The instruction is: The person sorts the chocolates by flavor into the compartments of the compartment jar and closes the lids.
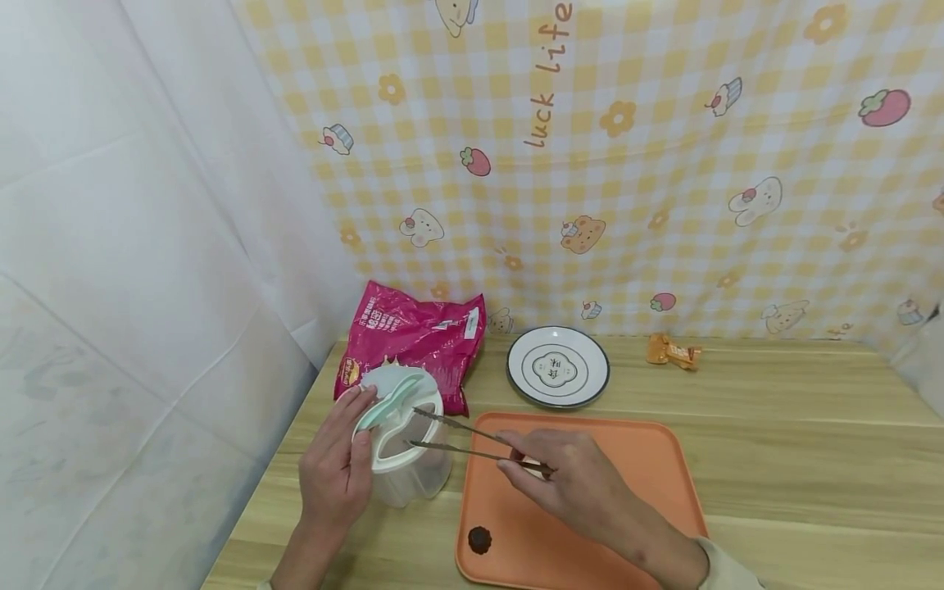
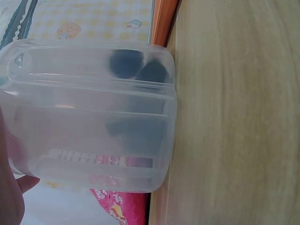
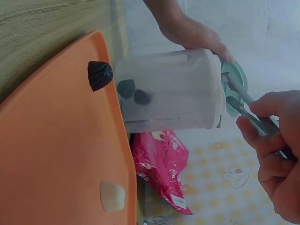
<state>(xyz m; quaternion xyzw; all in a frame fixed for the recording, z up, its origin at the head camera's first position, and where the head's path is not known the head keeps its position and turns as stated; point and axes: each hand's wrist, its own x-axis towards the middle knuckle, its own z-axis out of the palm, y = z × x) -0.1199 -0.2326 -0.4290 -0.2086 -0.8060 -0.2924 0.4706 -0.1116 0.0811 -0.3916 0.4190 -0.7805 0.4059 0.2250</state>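
A clear plastic storage container [image 1: 413,475] with a white lid [image 1: 394,463] stands at the tray's left. Its mint-green flap [image 1: 391,400] is raised, leaving an opening in the lid. My left hand [image 1: 335,467] holds the container at the lid's left edge, fingers along the top and thumb in front. With my right hand [image 1: 568,475] I grip metal tongs [image 1: 472,453], spread apart, their tips over the lid opening with nothing between them. Dark pieces [image 3: 125,89] lie at the container's bottom. On the orange tray [image 1: 634,459] sit a dark ridged chocolate-like piece [image 1: 479,539] and a pale piece [image 3: 112,196].
Behind the container lies a magenta snack bag [image 1: 420,328]. A white plate [image 1: 558,385] with a dark rim stands behind the tray, and an orange-wrapped candy [image 1: 673,352] is farther right. A checked yellow cloth [image 1: 516,205] hangs along the table's back.
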